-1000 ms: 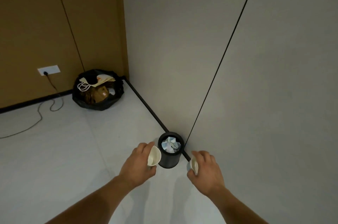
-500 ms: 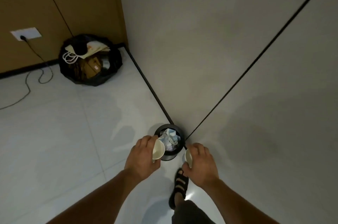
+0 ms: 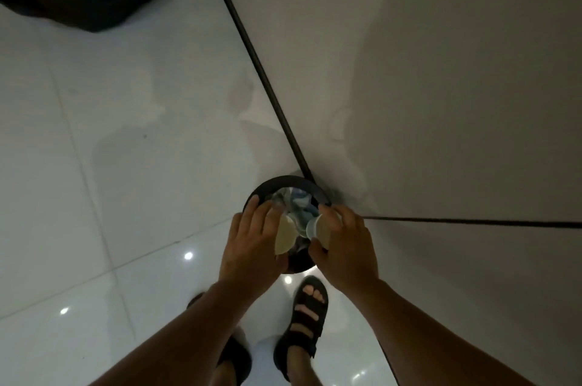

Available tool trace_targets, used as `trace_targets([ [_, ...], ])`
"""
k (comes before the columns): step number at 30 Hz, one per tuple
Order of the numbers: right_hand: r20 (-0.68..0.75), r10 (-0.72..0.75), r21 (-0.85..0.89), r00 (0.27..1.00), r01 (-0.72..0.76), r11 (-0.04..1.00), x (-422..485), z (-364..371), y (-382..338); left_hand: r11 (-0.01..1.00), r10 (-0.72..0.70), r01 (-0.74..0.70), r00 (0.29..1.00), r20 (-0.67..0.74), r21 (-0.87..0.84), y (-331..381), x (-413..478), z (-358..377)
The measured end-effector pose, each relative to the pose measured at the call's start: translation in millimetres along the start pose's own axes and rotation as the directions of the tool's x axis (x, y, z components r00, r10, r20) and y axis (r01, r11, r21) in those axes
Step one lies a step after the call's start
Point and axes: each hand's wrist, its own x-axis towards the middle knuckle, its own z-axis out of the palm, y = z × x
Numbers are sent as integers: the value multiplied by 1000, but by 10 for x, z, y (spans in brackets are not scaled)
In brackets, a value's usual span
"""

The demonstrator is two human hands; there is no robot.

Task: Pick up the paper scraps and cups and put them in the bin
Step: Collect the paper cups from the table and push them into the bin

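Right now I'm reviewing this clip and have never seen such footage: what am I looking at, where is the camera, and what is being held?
There is no machine here. The one camera sits on a person's head and looks down at their bare arms and sandalled feet. The left hand holds a paper cup and the right hand holds a second cup, each in a closed grip, both right over a small black bin. The bin stands on the white tiled floor against the wall and already holds crumpled paper. A black rubbish bag lies at the top left.
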Motion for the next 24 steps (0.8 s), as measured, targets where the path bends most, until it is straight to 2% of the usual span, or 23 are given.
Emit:
trace_targets([
  [5,-34,-64,-54,997,62,997,308,958,440,998,-1,-5,996,84,69,-398,231,1020],
  [9,-50,-154,-133,987,146,980,353,1355,561,988,31,-37,999,43,153,-611,247,1457],
  [12,-26,-189,-216,982,179,960,313,1504,583,966,45,-56,998,48,254,-677,243,1600],
  [15,1,-180,-259,984,174,950,303,1568,607,957,33,-50,997,65,286,-671,249,1658],
  [24,34,-129,-192,991,134,972,275,1440,592,968,-10,-15,995,96,251,-701,122,1478],
])
